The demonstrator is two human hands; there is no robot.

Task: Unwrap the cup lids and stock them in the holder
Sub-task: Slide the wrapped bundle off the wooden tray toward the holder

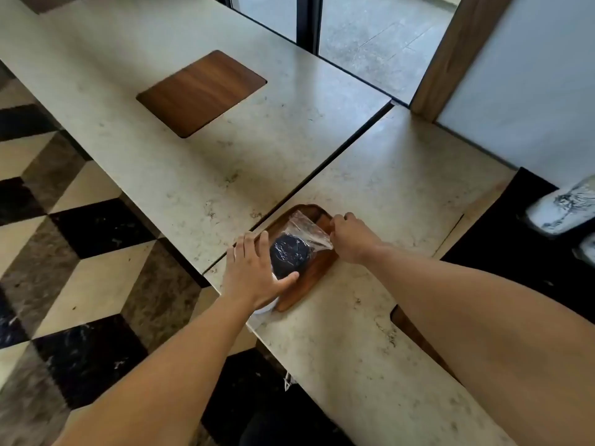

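- Black lids (287,255) in clear wrap (306,230), on wooden tray (317,272) at near counter (386,194) edge.
- Left hand (254,275) flat, fingers straight, pressing stack's left side.
- Right hand (349,238) pinching wrap (far right end, pulled taut).

Both bare forearms reach forward over the tabletop (370,194). The left hand (254,272) lies spread, fingers (249,244) straight; beside it, the right hand (351,238) is curled, pinching.

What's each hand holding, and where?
Right hand pinches the clear plastic wrap at its loose end. Left hand lies flat beside the stack of black round cup lids, gripping nothing.
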